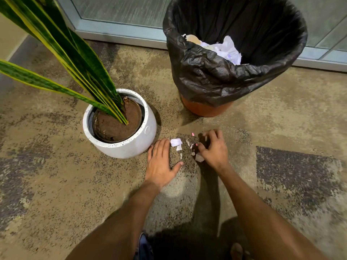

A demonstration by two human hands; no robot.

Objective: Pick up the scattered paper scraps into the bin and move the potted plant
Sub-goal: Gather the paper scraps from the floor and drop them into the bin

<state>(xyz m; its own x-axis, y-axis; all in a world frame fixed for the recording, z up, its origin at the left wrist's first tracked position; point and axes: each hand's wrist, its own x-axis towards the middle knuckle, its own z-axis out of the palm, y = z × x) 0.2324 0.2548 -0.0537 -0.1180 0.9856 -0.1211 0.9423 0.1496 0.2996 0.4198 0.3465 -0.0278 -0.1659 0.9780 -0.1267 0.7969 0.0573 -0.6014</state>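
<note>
Currently paper scraps [185,147], roughly eight small bits, lie on carpet [281,113] between both hands. Potted plant [120,124] upright at left, leaves leaning left. One bin [232,59] behind. Left hand [159,162] flat, fingers straight; right hand [213,147] curled over scraps, grasp unclear.

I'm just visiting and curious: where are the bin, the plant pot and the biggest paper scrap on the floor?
bin [216,85]: head view, on the black liner's front fold.
plant pot [131,145]: head view, on its white outer wall.
paper scrap [176,142]: head view, on its middle.
</note>
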